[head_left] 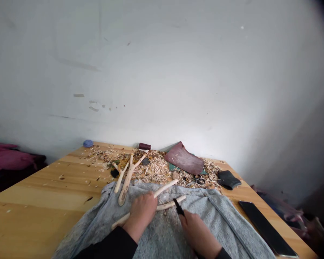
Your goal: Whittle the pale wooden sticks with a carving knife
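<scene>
My left hand [140,212] grips a pale peeled forked branch [162,205], whose arms reach out on both sides of the fist above a grey knit cloth [164,237]. My right hand [198,233] holds a small black knife [179,207], its tip at the branch's right arm. A second peeled forked branch [126,180] lies at the cloth's far edge, partly on the wood shavings [153,169].
The shavings cover the far part of a pine table [37,187]. A maroon leather piece [184,158] and a dark red roll [144,146] lie there. A black pouch [229,180] and a black flat slab [267,228] are on the right. A white wall stands behind.
</scene>
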The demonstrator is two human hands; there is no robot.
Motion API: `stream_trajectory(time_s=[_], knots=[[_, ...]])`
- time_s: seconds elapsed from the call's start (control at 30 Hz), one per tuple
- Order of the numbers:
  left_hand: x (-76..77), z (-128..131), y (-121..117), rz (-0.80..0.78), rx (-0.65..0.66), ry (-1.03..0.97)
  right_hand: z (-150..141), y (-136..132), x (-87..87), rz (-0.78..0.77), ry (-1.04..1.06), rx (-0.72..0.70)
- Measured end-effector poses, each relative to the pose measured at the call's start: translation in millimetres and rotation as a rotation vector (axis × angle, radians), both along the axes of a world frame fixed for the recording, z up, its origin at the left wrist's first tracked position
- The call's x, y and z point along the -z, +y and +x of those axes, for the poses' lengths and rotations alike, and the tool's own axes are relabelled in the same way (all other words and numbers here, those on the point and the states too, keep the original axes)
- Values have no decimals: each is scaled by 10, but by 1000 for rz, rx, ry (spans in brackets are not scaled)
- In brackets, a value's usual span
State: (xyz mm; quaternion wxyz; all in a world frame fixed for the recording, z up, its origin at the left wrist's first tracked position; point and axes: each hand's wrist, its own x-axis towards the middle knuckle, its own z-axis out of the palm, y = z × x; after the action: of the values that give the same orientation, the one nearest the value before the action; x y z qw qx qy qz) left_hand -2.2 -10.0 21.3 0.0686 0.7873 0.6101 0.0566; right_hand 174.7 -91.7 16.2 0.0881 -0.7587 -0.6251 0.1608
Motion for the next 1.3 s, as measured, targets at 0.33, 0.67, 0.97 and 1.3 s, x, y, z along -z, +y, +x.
stream_trajectory(time_s=[0.33,0.67,0.97,1.3], knots=[[39,-9,50,4,2,-12,-176,-95,-112,-3,-465,-115],[47,9,25,-3,1,-19,-441,20,-77,-115,-546,5],[-7,20,-17,4,-4,18,-596,188,2,-76,-593,83],[91,64,-117,37,-53,-38,-256,174,-48,-38,-294,-15]])
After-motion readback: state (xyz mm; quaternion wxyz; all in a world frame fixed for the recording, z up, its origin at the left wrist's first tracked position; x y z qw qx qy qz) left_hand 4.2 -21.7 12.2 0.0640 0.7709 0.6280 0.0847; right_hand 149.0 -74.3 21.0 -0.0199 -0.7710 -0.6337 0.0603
